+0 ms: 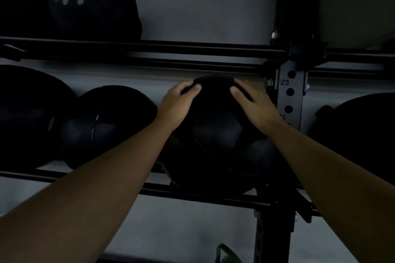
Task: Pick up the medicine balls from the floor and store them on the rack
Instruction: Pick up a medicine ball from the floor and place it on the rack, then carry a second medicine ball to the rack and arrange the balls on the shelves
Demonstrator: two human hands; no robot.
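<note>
Both my arms reach out to the rack (192, 49), and the black ball (215, 134) sits between my hands on the middle shelf's rails, close to the upright post (291, 96) on the right. My left hand (178, 104) lies on the ball's upper left side, fingers curled over the top and thumb pressed against the front. My right hand (254, 102) lies flat on the upper right side, fingers spread a little and wrapped over the far curve, thumb pointing in toward the other thumb. Both palms touch the ball (the light is dim, so I cannot tell how firmly they press).

To the left on the same shelf rests a second ball (102, 121), just beside mine, and a third ball (27, 111) lies further left, touching it. On the shelf above sits a printed ball (92, 4) with pale markings. Right of the post, another dark ball (363, 134) shows at the frame's edge.
</note>
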